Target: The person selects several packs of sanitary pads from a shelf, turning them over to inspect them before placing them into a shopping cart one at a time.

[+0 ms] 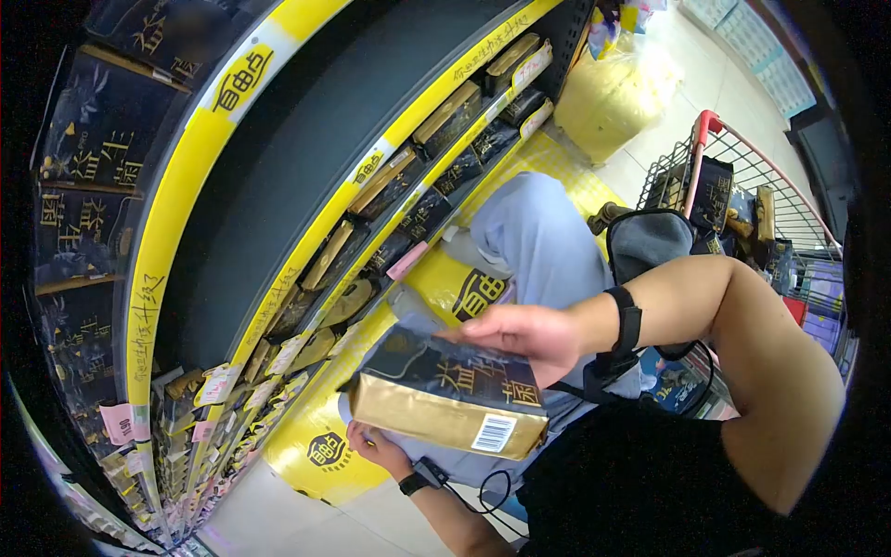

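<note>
A black and gold package (450, 395) with a barcode on its gold side is held tilted over my lap, between my two hands. My right hand (534, 336) is against its upper black side, with the thumb stretched out and some fingertips hidden. At its lower gold corner is my left hand (379, 451), fingers curled at the edge and partly hidden by the package. Beside it, a lower shelf (357, 223) holds rows of similar black and gold packages.
Yellow printed mats (325, 450) cover part of the tiled floor. A wire shopping cart (696, 167) with black packages stands at the upper right, near a yellow wrapped bundle (608, 102). A dark bag (650, 246) lies beside my leg; a cable hangs by my left wrist.
</note>
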The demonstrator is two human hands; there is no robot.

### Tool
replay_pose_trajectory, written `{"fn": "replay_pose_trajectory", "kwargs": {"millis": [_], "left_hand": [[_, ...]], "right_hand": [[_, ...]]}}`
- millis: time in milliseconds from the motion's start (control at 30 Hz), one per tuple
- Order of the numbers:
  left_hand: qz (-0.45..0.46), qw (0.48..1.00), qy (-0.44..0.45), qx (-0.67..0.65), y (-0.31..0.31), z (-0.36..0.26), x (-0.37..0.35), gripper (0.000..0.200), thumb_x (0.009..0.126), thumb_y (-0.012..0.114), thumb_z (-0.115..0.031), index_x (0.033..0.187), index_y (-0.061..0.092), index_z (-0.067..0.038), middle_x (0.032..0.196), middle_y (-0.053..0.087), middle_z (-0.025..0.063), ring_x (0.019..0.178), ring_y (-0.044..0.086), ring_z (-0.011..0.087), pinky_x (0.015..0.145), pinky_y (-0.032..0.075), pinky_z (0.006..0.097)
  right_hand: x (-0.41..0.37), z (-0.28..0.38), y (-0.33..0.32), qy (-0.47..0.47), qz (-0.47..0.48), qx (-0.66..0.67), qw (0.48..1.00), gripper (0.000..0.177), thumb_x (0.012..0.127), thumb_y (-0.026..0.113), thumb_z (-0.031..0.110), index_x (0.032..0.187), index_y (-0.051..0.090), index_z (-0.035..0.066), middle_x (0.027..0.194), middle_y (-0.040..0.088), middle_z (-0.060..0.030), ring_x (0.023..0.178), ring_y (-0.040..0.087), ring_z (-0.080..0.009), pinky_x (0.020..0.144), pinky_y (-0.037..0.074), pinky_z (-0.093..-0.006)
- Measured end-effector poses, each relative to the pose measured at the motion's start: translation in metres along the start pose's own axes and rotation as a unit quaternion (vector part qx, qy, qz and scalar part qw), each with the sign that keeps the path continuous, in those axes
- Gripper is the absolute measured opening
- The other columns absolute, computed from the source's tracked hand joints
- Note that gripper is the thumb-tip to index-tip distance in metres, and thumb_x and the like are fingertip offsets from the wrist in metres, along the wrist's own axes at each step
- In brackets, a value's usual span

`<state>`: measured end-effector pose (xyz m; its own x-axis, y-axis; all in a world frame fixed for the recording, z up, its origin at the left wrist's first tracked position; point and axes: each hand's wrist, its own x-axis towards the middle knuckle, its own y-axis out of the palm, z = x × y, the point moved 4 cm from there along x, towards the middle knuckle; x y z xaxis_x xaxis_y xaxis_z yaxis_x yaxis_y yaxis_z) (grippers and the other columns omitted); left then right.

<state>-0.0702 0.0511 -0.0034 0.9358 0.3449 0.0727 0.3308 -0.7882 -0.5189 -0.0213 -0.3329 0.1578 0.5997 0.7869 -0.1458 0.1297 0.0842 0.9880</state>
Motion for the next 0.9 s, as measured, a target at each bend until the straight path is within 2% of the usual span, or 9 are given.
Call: {"fn": "replay_pose_trajectory", "kwargs": {"millis": [33,100,167,300,433,900], "left_hand": [[-0.002,1.000,0.006,0.025,-0.001,-0.003,0.000,0.006,0.094,0.059,-0.009,0.092,0.061,-0.004,0.119,0.058,0.0133,0.117,0.049,0.0285,0.104,0.034,0.0430],[0.001,0.997,0.043,0.058,-0.003,-0.008,0.001,0.002,0.091,0.059,-0.006,0.091,0.061,-0.005,0.117,0.060,0.0137,0.118,0.049,0.0291,0.105,0.032,0.0434],[-0.003,0.997,0.035,0.068,-0.003,-0.010,-0.001,0.003,0.090,0.059,-0.006,0.090,0.062,-0.005,0.118,0.060,0.0140,0.118,0.049,0.0294,0.105,0.032,0.0435],[-0.004,0.997,0.032,0.073,-0.002,-0.008,0.000,0.004,0.089,0.058,-0.005,0.089,0.062,-0.005,0.118,0.060,0.0145,0.119,0.049,0.0300,0.105,0.032,0.0437],[-0.001,0.997,0.032,0.074,-0.003,-0.005,-0.001,0.004,0.090,0.058,-0.005,0.090,0.062,-0.005,0.119,0.059,0.0146,0.119,0.049,0.0301,0.106,0.032,0.0437],[0.002,0.997,0.038,0.065,-0.003,-0.007,-0.001,0.004,0.090,0.058,-0.004,0.092,0.062,-0.004,0.120,0.058,0.0143,0.119,0.048,0.0300,0.106,0.032,0.0436]], "right_hand": [[0.001,0.004,0.002,-0.017,0.035,0.005,0.999,0.046,0.103,0.043,0.033,0.141,0.049,0.006,0.129,0.065,-0.0113,0.112,0.067,-0.0199,0.098,0.053,-0.0354],[0.003,0.012,0.002,-0.065,0.034,-0.005,0.997,0.046,0.103,0.044,0.033,0.141,0.049,0.006,0.130,0.065,-0.0113,0.111,0.067,-0.0203,0.097,0.054,-0.0355],[0.003,0.021,0.008,-0.117,0.052,-0.007,0.992,0.046,0.105,0.045,0.035,0.140,0.049,0.006,0.132,0.063,-0.0114,0.113,0.066,-0.0199,0.099,0.052,-0.0355],[0.006,0.021,0.002,-0.119,0.116,0.012,0.986,0.049,0.106,0.044,0.041,0.141,0.049,0.007,0.134,0.063,-0.0095,0.119,0.062,-0.0184,0.104,0.048,-0.0359],[0.008,0.013,0.005,-0.116,0.098,-0.022,0.988,0.050,0.106,0.043,0.045,0.140,0.050,0.010,0.137,0.060,-0.0072,0.121,0.061,-0.0188,0.105,0.047,-0.0384],[0.008,0.014,-0.002,-0.127,0.148,-0.033,0.980,0.055,0.105,0.040,0.049,0.145,0.047,0.012,0.140,0.058,-0.0054,0.127,0.055,-0.0181,0.110,0.042,-0.0380]]}}
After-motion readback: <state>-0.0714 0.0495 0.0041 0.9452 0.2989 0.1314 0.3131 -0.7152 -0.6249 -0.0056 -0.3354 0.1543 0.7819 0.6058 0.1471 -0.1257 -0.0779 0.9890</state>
